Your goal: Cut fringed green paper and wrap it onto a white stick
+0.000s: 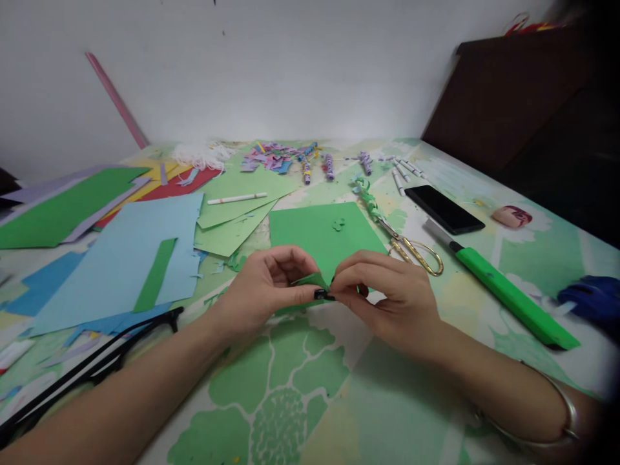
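Observation:
My left hand (pixel 264 287) and my right hand (pixel 387 294) meet over the table's middle, both pinching a small folded piece of green paper (pixel 310 280) between thumbs and fingertips. Just behind them lies a square green paper sheet (pixel 324 232) with a small green cut-out on it. Gold-handled scissors (pixel 411 248) rest right of that sheet, close to my right hand. A twisted green paper strip (pixel 368 197) lies beyond the scissors.
Light blue (pixel 126 258), green (pixel 62 206), red and yellow sheets cover the left side. A black phone (pixel 443 208), a green utility knife (pixel 508 294), white sticks (pixel 404 171), rolled paper beads (pixel 310 165) and paper scraps lie behind. A black cable (pixel 87 368) runs near my left forearm. A dark cabinet (pixel 523 97) stands at right.

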{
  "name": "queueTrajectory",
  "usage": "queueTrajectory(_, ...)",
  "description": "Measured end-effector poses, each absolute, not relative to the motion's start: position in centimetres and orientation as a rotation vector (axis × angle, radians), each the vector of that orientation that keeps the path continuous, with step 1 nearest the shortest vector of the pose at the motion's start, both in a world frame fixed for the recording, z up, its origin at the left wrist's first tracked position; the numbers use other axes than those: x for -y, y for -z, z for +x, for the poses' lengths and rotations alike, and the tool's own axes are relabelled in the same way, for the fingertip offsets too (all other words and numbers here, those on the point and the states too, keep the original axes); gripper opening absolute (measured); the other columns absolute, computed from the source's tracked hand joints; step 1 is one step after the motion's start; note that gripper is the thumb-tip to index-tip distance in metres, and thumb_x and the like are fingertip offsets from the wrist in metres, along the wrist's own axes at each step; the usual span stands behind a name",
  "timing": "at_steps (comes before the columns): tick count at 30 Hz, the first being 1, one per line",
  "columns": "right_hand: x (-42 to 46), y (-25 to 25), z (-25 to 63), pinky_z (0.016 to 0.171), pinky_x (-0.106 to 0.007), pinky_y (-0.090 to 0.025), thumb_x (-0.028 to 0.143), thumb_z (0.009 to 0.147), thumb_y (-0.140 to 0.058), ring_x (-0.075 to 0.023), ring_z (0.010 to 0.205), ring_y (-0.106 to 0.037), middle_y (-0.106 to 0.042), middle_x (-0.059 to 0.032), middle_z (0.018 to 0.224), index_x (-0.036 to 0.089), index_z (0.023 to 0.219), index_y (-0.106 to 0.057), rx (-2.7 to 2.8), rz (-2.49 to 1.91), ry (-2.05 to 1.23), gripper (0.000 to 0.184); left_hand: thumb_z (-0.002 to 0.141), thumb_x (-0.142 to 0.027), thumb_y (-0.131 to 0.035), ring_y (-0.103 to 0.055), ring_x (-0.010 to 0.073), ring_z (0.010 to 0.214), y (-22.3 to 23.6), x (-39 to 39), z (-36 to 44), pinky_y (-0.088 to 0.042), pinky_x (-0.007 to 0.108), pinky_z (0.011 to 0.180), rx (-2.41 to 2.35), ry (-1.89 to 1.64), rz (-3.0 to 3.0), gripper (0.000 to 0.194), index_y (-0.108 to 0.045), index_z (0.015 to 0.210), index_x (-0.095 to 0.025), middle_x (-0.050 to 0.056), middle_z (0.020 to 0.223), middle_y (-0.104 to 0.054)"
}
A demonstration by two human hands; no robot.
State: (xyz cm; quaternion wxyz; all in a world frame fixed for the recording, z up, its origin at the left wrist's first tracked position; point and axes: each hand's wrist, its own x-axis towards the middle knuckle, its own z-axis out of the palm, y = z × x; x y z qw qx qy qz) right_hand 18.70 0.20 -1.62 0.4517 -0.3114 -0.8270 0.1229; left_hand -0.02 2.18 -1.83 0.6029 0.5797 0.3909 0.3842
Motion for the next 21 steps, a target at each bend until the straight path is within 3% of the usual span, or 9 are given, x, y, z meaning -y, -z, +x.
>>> queueTrajectory(5,-0.09,1.75,18.73,0.052,-0.02,-0.042,0.011,0.079,-0.062,-0.0077,0.055,-0.054,-0.061,-0.0002,0.065,0.013,0.076,-0.063,1.985,-0.887,-0.529,0.004,0.064,-0.015,-0.075,-0.062,0.0121,0.066,1.52,-1.85,0.08,-0.051,0.023,0.063,-0.976,-0.979,1.407,0.011,-0.067,0.071,-0.017,0.0,0.071,-0.067)
queueTrajectory(10,0.02,1.87,18.68,0.056,-0.021,-0.044,0.015,0.079,-0.063,-0.0095,0.06,-0.056,-0.063,0.0,0.067,0.015,0.081,-0.064,1.91,-0.944,-0.682,0.003,0.063,-0.012,-0.074,-0.063,0.0141,0.067,1.35,-1.66,0.08,-0.053,0.025,0.065,-1.007,-1.028,1.478,0.008,-0.069,0.064,-0.019,0.001,0.069,-0.069)
queueTrajectory(15,-0.21,2.12,18.74,0.055,-0.024,-0.039,0.019,0.077,-0.066,-0.0091,0.056,-0.046,-0.053,0.0018,0.063,0.016,0.082,-0.066,1.895,-0.955,-0.665,0.006,0.064,-0.011,-0.072,-0.064,0.0149,0.068,1.52,-1.64,0.0,-0.052,0.025,0.065,-0.987,-1.031,1.537,0.009,-0.07,0.066,-0.019,0.001,0.07,-0.07)
queueTrajectory(21,-0.37,2.03,19.0,0.06,-0.026,-0.039,0.02,0.079,-0.065,-0.0109,0.062,-0.049,-0.051,0.0012,0.065,0.014,0.086,-0.068,1.933,-0.933,-0.636,0.01,0.065,-0.011,-0.073,-0.063,0.0126,0.069,1.43,-1.63,-0.02,-0.051,0.023,0.066,-0.968,-1.038,1.512,0.009,-0.069,0.066,-0.019,0.0,0.07,-0.069)
